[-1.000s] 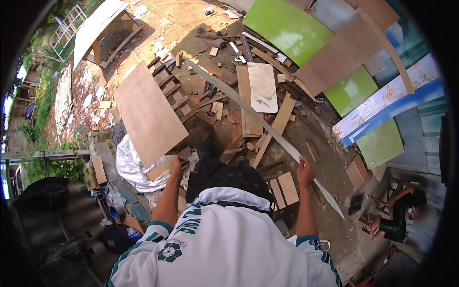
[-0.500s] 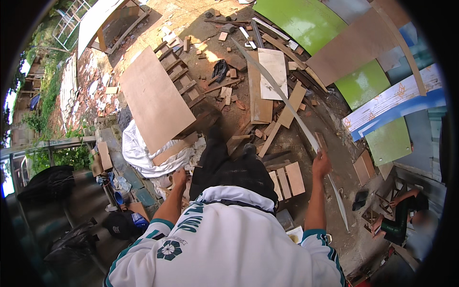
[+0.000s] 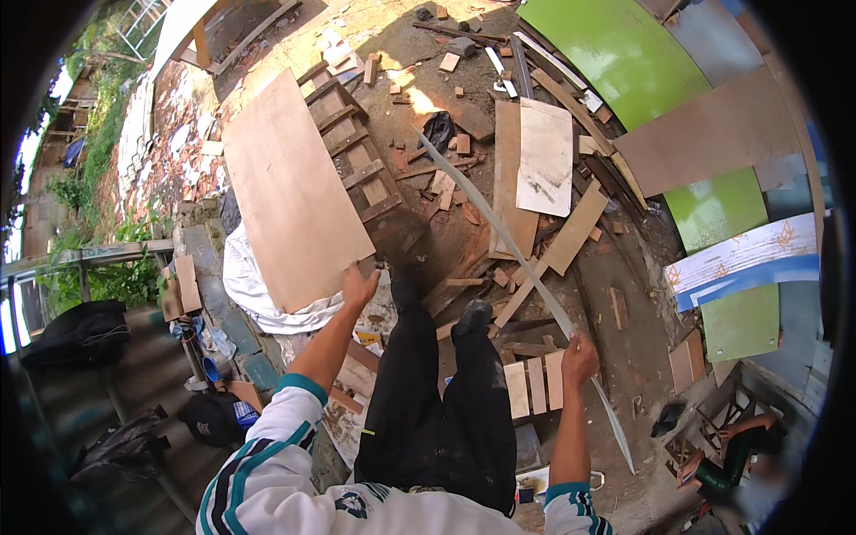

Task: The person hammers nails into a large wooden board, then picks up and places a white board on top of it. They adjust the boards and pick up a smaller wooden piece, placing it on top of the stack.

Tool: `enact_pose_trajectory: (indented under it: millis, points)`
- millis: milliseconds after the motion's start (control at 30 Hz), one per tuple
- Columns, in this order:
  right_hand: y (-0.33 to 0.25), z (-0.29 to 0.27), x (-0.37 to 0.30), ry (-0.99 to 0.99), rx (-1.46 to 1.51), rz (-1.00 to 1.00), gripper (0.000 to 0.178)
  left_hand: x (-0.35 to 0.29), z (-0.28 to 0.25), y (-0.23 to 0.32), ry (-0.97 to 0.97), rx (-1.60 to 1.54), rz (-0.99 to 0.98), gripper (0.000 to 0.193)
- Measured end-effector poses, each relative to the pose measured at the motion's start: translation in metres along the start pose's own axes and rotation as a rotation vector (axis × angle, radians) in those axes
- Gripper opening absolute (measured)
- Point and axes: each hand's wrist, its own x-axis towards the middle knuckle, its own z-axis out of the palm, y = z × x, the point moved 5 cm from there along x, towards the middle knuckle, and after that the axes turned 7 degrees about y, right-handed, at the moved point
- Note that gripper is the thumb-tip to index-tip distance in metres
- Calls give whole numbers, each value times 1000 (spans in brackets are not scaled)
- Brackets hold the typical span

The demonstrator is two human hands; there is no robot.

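My right hand [image 3: 580,358] is closed around a long, thin pale-grey strip [image 3: 499,230], which slants from far left to near right and sticks out past both sides of the fist. At the near right corner of a large brown plywood sheet [image 3: 287,187] is my left hand [image 3: 360,285], its fingers closed on the edge. The sheet lies tilted, partly over a ladder-like wooden frame [image 3: 357,160]. White cloth [image 3: 250,276] is bunched under its near left side. What the left fingertips touch beneath the sheet is hidden.
Wood offcuts and loose boards [image 3: 504,192] litter the ground ahead. Green panels [image 3: 615,62] and other sheets lie to the right. Several short slats [image 3: 535,385] rest by my right leg. Another person [image 3: 736,455] sits at the lower right. A black bag [image 3: 437,131] lies among the scraps.
My left hand has moved forward from beside the white cloth to the plywood sheet's near corner. My right hand still grips the strip, slightly lower in view. The whole view has shifted.
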Motion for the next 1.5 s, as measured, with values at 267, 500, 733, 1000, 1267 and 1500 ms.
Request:
enact_pose_trajectory:
  millis: [267, 500, 733, 1000, 1267, 1500]
  points:
    - [-31, 104, -2, -44, 113, -18, 20, 119, 43, -10, 152, 144, 37, 109]
    - [-64, 160, 23, -123, 198, 40, 19, 138, 60, -24, -79, 193, 108, 123]
    - [-112, 190, 40, -110, 262, 6, 20, 143, 54, -27, -231, 247, 59, 130]
    - [-129, 200, 61, -146, 233, -5, 21, 135, 51, -6, -212, 283, 65, 144]
    - [-105, 201, 54, -87, 291, -11, 21, 133, 53, -1, -218, 301, 68, 140]
    - [-105, 209, 56, -102, 250, 43, 23, 135, 52, 4, -252, 358, 29, 139]
